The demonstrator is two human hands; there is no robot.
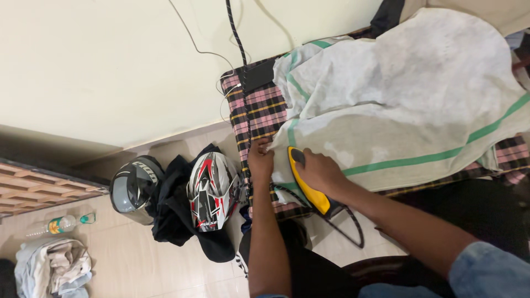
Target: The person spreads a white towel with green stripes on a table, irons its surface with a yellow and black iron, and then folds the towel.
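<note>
Floor, far left: a pile of pale clothes (52,267) lies in the corner, and a plastic bottle (58,225) lies on its side just above it.
Helmets: a grey helmet (132,185) and a white and red helmet (212,190) sit on the floor side by side, with a black cloth (174,221) bunched between and under them.
Left hand: my left hand (260,160) is pressed flat on the near edge of the towel, fingers curled at the hem, pinning it down just beside the iron. It grips nothing that I can lift.
Iron: the yellow and black iron (307,185) rests on the corner of the towel nearest me, its cord (353,229) looping off the counter's edge toward the floor.
Right hand: my right hand (320,172) is closed around the iron's handle, on top of it.
Towel: the white towel (397,94) with green stripes is spread over the plaid blanket (259,110) that pads the counter. It is large and humped up at the far right.
Progress: the strip near the iron looks fairly flat, I judge; the middle and right side are creased and bunched, so most of the pressing seems left.
</note>
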